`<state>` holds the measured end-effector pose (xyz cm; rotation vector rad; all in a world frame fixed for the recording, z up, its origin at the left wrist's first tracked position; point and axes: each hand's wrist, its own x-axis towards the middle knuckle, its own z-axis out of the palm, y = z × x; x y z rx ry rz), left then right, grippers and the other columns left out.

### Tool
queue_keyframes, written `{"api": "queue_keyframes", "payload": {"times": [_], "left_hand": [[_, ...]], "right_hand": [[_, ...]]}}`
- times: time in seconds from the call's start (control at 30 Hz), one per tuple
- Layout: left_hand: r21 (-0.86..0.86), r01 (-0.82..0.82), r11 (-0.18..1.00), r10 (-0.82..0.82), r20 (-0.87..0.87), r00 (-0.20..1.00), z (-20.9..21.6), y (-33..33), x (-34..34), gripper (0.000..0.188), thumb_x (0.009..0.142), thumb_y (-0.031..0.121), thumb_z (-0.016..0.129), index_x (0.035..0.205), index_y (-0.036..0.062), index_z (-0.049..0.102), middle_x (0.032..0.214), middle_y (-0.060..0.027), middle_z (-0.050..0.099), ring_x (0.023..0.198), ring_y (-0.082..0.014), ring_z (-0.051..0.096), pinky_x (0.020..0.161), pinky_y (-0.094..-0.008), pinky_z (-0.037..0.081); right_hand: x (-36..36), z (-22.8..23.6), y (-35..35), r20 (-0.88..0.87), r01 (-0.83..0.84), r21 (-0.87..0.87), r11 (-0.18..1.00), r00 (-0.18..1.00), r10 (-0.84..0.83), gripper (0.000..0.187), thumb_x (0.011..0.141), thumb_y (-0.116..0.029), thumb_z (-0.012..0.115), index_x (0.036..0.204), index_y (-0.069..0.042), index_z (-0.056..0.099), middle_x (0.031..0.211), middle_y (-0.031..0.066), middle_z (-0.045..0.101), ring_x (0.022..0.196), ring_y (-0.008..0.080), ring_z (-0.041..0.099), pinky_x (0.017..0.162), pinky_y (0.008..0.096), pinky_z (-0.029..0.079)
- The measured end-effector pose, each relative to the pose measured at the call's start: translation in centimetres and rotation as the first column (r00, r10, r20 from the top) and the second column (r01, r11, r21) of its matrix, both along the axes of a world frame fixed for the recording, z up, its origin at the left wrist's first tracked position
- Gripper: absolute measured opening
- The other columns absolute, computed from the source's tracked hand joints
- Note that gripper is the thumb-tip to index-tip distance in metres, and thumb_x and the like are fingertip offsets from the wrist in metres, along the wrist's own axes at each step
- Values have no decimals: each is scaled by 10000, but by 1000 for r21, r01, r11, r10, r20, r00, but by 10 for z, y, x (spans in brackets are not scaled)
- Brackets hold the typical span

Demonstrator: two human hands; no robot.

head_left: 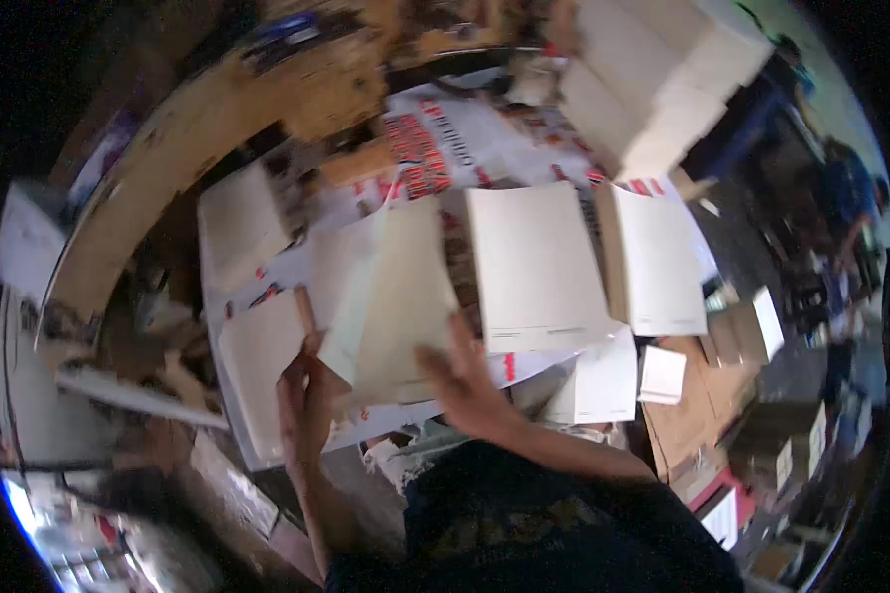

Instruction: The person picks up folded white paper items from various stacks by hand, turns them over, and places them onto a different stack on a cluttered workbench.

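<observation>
A person's left hand (305, 395) pinches the lower corner of a cream folded sheet (398, 296) near the desk's front edge. The right hand (462, 381) lies open, fingers spread flat on it. White stacks (536, 265) sit just beyond.

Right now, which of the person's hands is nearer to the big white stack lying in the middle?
The right hand. It lies just below and left of the big white stack, on the folded cream sheets. The left hand is farther left, gripping those sheets' lower left edge.
</observation>
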<state>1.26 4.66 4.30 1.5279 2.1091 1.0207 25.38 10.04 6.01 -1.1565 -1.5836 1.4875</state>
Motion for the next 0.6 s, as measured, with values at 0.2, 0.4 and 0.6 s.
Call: {"api": "queue_keyframes", "payload": {"times": [0.2, 0.4, 0.6], "left_hand": [[35, -109, 993, 98, 226, 969, 44, -37, -46, 449, 900, 207, 658, 1249, -13, 480, 1125, -139, 565, 1007, -221, 568, 831, -329, 481], [-119, -338, 934, 343, 23, 939, -50, -97, -163, 460, 902, 210, 655, 1254, -23, 473, 1136, -160, 564, 1025, -242, 568, 842, -344, 480], [-109, -392, 914, 364, -212, 907, -102, -107, -217, 470, 904, 213, 653, 1259, -32, 465, 1146, -181, 562, 1042, -263, 568, 852, -358, 480]], "right_hand": [[-5, 28, -11, -305, -124, 167, 978, 937, 171, 654, 863, -136, 641, 1414, -11, 313, 1426, 302, 315, 1298, 357, 401, 1086, 389, 324], [148, 24, 44, 102, 375, 614, 695, 835, -540, 546, 818, -222, 710, 1275, -14, 494, 1234, 215, 520, 1174, 347, 506, 1022, 425, 400], [298, -14, 36, 556, 272, 777, 567, 125, -822, 566, 817, -240, 705, 1297, -8, 514, 1361, 241, 448, 1236, 403, 419, 1038, 466, 364]]}}
